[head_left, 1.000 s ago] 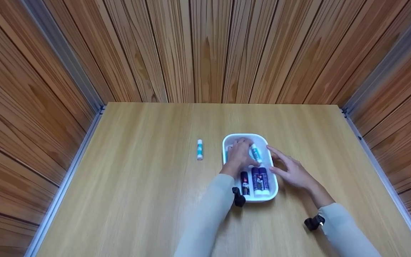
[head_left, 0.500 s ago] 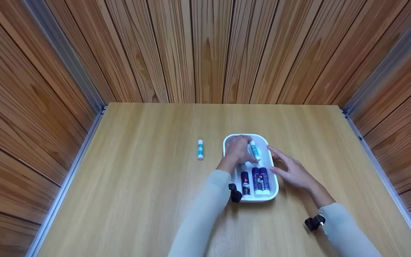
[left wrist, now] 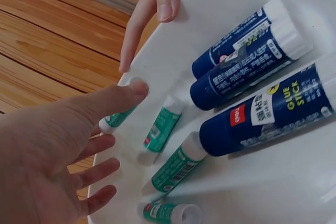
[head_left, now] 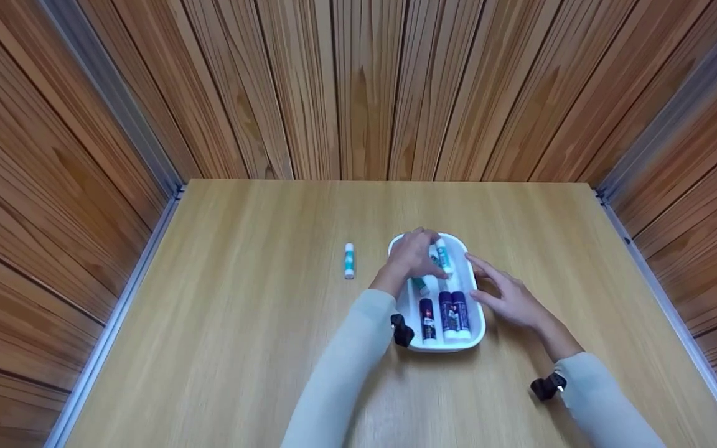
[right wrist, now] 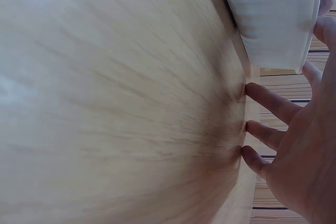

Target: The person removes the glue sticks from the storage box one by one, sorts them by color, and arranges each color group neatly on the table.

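Observation:
A white plastic box (head_left: 478,326) stands on the table with glue sticks in it. My left hand (head_left: 413,254) is over its far end, pinching a small green glue stick (left wrist: 119,116) by its ends between thumb and a finger. Below it in the left wrist view lie three more small glue sticks, such as this green one (left wrist: 163,129). Three larger navy glue sticks (left wrist: 265,109) are at the box's near end. My right hand (head_left: 511,302) touches the box's right side with thumb and forefinger; its other fingertips rest on the table in the right wrist view.
One more small teal glue stick (head_left: 349,261) lies on the table (head_left: 240,311) left of the box. Wood-plank walls (head_left: 365,93) close off the back and both sides, with grey metal rails (head_left: 116,317) along the table's side edges.
My left hand has lifted and shifted slightly left and away, carrying the small glue stick towards the box's far end. The right hand and the box stay about where they were.

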`<state>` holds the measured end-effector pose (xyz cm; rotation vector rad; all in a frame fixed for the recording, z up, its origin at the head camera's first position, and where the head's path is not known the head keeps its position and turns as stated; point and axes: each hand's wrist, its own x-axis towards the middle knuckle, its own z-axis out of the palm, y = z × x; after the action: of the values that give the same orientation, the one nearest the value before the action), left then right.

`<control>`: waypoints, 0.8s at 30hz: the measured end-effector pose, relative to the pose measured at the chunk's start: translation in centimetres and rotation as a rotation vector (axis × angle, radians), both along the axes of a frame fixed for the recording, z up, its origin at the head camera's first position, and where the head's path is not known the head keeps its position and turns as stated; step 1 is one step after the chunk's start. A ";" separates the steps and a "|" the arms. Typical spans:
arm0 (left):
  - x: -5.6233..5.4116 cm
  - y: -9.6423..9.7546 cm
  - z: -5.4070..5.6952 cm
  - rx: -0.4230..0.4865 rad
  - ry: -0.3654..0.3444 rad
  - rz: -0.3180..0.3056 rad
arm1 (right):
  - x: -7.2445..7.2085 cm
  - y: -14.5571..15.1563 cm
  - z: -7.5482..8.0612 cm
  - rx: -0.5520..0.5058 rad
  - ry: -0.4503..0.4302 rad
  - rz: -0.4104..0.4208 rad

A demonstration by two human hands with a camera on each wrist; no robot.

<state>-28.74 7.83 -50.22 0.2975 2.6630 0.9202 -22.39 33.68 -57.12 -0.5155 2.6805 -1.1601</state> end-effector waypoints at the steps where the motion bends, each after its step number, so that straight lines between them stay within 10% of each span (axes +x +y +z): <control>1: -0.1 -0.2 0.1 0.014 -0.003 -0.002 | 0.0 0.0 0.0 0.000 0.004 0.000; 24: -1.6 -6.0 1.1 0.123 0.006 -0.017 | 0.1 -0.3 0.0 0.014 0.004 -0.022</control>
<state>-30.31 1.80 -49.17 0.3502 2.6099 1.0818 -22.25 33.40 -57.15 -0.4887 2.7023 -1.1464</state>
